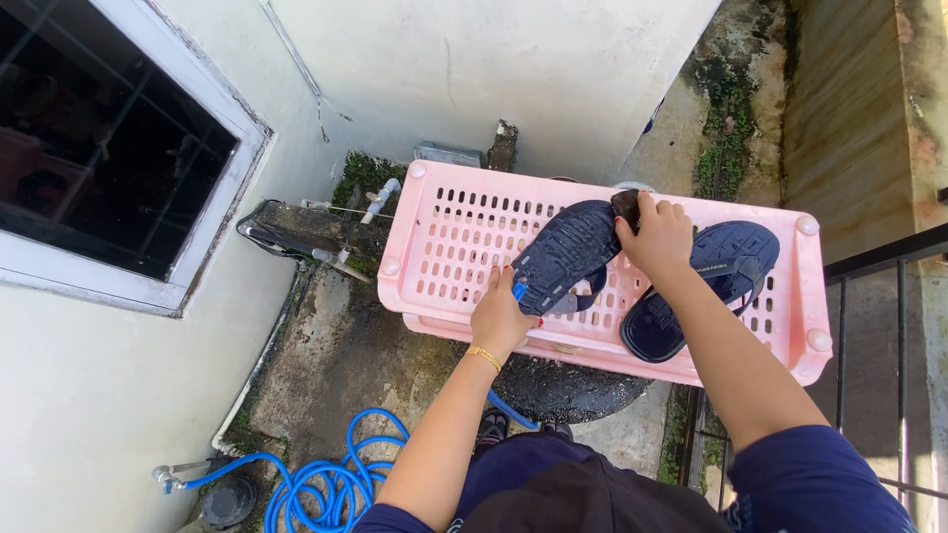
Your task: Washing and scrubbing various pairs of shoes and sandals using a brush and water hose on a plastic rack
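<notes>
Partly hidden, the sandal (565,252) is gripped by left hand (500,318) and right hand (660,237), closed.

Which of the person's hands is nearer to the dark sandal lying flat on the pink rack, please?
Right. The right hand sits just beside that flat sandal; the left hand is farther off, across the held sandal.

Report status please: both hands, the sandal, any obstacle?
Left hand and right hand grip dark blue rubber sandal, sole up. Pink perforated plastic rack beneath. Second sandal beside, apart.
</notes>
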